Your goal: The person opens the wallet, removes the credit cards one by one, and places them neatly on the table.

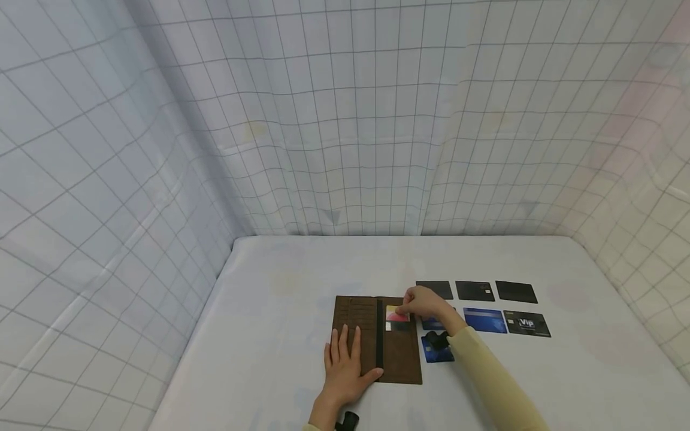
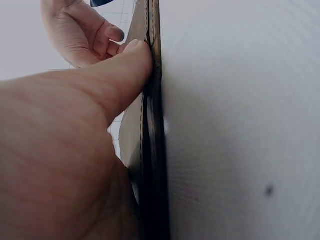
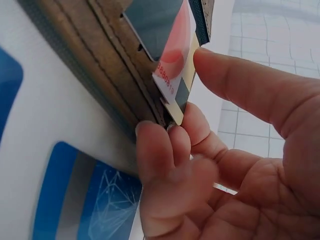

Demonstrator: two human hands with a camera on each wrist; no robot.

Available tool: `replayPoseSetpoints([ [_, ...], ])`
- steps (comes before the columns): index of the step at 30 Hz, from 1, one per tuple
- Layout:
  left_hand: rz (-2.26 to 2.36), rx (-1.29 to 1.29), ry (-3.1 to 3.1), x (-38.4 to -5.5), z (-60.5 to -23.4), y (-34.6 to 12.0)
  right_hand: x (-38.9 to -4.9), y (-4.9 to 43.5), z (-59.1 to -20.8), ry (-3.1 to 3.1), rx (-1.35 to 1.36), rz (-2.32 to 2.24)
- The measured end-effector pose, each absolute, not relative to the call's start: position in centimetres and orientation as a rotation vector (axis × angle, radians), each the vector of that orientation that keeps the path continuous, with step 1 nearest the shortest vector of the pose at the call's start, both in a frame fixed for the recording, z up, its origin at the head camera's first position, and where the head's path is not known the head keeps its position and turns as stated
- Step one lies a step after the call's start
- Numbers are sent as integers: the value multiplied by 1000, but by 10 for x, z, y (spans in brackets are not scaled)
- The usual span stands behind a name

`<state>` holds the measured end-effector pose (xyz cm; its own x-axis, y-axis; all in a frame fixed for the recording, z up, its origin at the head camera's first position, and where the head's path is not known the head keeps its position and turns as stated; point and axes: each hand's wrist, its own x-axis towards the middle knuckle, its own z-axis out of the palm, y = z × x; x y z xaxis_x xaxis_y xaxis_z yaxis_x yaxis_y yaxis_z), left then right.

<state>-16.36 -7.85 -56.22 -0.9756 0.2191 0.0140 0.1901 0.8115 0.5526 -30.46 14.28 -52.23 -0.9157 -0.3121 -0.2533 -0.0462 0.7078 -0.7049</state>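
A brown bifold wallet point(image 1: 401, 358) lies spread open on the white table, with a black strip point(image 1: 380, 341) along its middle. On its left half rests my left hand point(image 1: 345, 374), fingers spread and straight; the thumb point(image 2: 131, 62) presses the wallet's lower edge near the fold. My right hand point(image 1: 428, 304) is at the upper right half, pinching a pink and yellow card point(image 3: 175, 60) by its edge. That card lies at a slot above a dark-and-clear patch point(image 1: 398, 327). Its inner end is hard to make out.
Right of the wallet, cards lie in rows: dark cards point(image 1: 474, 291) at the back, a blue card point(image 1: 485, 320) and a black VIP card point(image 1: 527, 324) in front. Another blue card point(image 1: 439, 353) is partly hidden by the right wrist's camera. Grid-patterned curtains point(image 1: 345, 149) surround the table.
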Motion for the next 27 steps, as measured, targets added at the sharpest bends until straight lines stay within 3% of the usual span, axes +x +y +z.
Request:
replayPoseSetpoints([
  [27,922,340,2960,-164,-564,-78,-309,144,-520,2552,-305,-1006],
])
